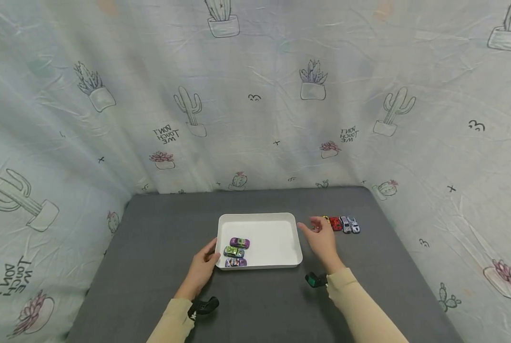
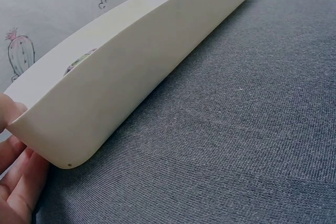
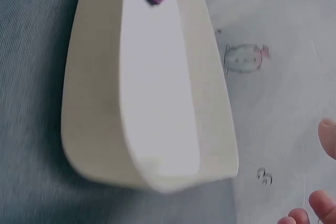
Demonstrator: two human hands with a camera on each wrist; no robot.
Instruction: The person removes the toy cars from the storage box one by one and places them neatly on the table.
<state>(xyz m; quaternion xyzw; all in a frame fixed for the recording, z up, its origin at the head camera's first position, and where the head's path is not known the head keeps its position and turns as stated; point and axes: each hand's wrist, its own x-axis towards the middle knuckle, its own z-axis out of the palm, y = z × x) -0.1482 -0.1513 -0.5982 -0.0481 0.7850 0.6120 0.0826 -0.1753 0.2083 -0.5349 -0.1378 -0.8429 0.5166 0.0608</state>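
Note:
A white tray point(image 1: 272, 240) sits mid-table. Three toy cars lie in its left part: a purple car point(image 1: 240, 243), a green car point(image 1: 234, 252) and a purple-and-white car point(image 1: 236, 262). My left hand point(image 1: 201, 269) grips the tray's left side; in the left wrist view its thumb point(image 2: 10, 109) is on the rim and the fingers are against the outer wall. Right of the tray, my right hand point(image 1: 324, 245) has thumb and fingers spread apart by a row of toy cars. That row shows a red car point(image 1: 335, 224) and a white car point(image 1: 345, 225); the hand partly hides its left end.
A pale blue-and-white car point(image 1: 354, 225) ends the row on the right. Grey cloth point(image 1: 264, 305) covers the table. A patterned curtain point(image 1: 255, 119) stands along the back and both sides. A black wrist device point(image 1: 206, 306) is on the left wrist, another point(image 1: 316, 280) on the right.

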